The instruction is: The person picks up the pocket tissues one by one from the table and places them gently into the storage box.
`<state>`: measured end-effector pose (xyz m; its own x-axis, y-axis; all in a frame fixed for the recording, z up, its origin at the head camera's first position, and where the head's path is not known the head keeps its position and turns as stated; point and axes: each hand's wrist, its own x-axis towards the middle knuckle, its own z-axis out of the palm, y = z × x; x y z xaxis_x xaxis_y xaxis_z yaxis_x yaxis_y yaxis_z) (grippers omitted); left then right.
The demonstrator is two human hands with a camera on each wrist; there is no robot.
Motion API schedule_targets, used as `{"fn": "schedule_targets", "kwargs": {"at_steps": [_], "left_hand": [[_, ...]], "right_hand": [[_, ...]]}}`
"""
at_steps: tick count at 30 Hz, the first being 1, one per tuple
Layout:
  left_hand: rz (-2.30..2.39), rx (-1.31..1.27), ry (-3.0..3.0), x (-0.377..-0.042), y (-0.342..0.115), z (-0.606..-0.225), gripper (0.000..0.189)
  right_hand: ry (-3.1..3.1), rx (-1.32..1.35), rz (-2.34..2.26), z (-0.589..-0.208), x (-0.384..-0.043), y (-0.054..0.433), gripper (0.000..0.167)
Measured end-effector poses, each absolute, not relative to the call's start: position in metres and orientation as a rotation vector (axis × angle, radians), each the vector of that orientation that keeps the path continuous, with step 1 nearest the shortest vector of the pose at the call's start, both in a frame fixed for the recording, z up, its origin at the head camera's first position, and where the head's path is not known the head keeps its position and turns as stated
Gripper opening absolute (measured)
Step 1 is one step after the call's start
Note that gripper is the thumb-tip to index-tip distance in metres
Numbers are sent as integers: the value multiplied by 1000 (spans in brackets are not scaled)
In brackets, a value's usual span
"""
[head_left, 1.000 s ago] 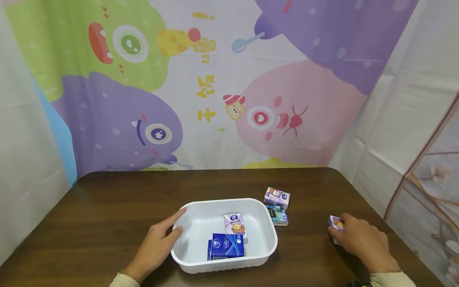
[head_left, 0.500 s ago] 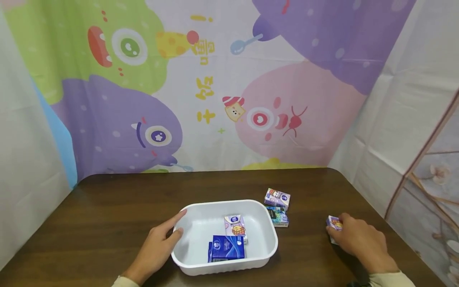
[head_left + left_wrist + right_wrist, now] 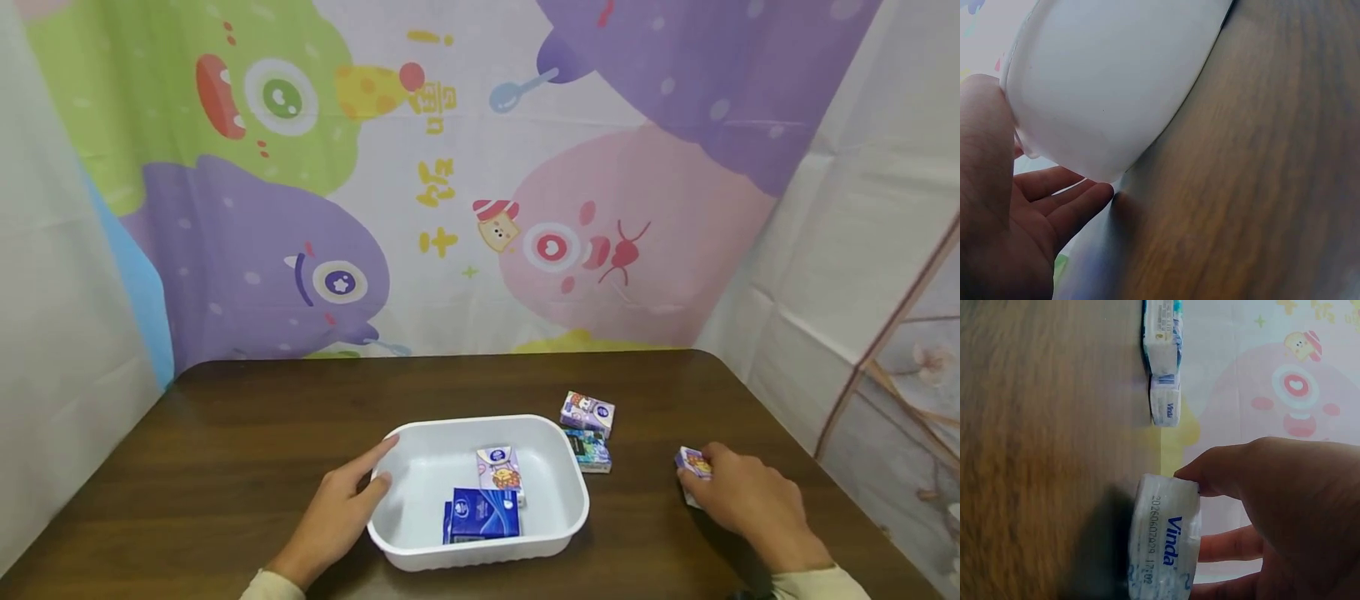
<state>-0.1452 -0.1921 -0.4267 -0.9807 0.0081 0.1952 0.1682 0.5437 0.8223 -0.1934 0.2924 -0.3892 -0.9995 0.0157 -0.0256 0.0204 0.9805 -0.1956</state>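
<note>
Purple cartoon-print Vinda tissue pack [image 3: 694,463] sits pinched between thumb and fingers of the right hand [image 3: 753,500], well clear of the tray at its 3 o'clock; can't tell if it touches the table. Left hand [image 3: 335,504] rests straight-ish fingers on the white plastic tray [image 3: 412,479] at 10 o'clock, not clamped. Risks, my read: pinch is near one end, so a soft wrapper could twist or slip. Tray is steadied on one side only; a bump could swing it into the blue-green tissue pack [image 3: 588,452], just off its 2 o'clock rim. Tray contents: blue tissue pack [image 3: 486,512] at 6, lilac tissue pack [image 3: 498,468] at 1. Blue edge showing at 7, maybe another pack; any stack could slide.
</note>
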Motion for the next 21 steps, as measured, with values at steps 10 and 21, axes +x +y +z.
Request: {"fn": "schedule_targets", "kwargs": {"at_steps": [10, 21], "left_hand": [[-1411, -147, -2612, -144, -190, -426, 44], [-1409, -157, -2593, -145, -190, -428, 43]], "right_hand": [[3112, -3, -309, -390, -194, 281, 61], [3141, -37, -309, -385, -193, 268, 58]]}}
